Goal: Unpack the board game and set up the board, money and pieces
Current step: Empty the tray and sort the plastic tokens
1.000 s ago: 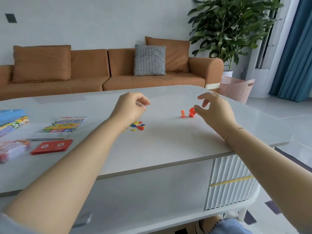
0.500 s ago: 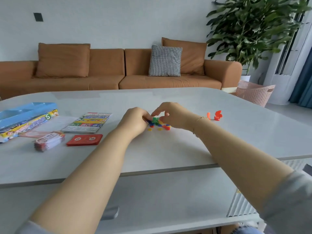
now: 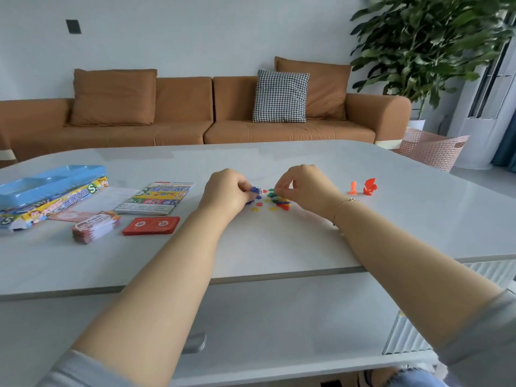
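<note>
A home living room: brown sofa (image 3: 195, 118) with cushions, leafy houseplant (image 3: 430, 43), pale coffee table (image 3: 279, 247).

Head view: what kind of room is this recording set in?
Most likely a home living room. A long brown sofa with a checked cushion runs along the wall, a large potted plant stands in the corner, and the game is laid out on a low white table.

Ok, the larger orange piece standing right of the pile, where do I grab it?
Pinch the larger orange piece by its upper body from above. It stands upright on a narrow base, apart from the smaller orange pawn, so a side approach would likely tip it.
</note>
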The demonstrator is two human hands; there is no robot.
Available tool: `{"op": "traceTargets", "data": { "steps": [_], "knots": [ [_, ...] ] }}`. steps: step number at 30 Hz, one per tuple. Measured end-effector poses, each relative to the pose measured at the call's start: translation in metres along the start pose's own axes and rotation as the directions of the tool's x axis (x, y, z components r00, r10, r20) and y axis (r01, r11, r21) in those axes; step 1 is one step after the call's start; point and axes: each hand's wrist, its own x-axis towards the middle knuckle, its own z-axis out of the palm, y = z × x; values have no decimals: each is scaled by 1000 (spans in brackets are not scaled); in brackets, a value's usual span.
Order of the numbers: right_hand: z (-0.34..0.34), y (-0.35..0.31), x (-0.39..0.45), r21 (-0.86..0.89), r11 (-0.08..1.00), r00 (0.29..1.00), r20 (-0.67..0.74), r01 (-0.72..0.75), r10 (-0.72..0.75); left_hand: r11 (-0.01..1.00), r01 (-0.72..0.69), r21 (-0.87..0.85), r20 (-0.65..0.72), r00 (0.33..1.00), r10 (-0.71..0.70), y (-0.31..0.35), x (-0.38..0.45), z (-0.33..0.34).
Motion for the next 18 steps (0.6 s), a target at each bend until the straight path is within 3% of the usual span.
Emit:
{"op": "traceTargets", "data": {
  "steps": [3,11,15,18],
  "knots": [
    [-7,0,-5,31,999,996,-91,-19,22,999,-10,-43,-50,999,8,3,-2,-1],
    [-28,13,-31,49,999,998,-54,-22,24,950,9,-312,-73,997,-33,17,-14,2],
    [-67,29,-53,114,993,999,28,33,-37,928,3,-373,33,999,11,38,-24,14],
    [-88,60,-73,94,995,1000,3,-19,19,960,-49,-276,125,988,86,56,-29,31]
  ]
}}
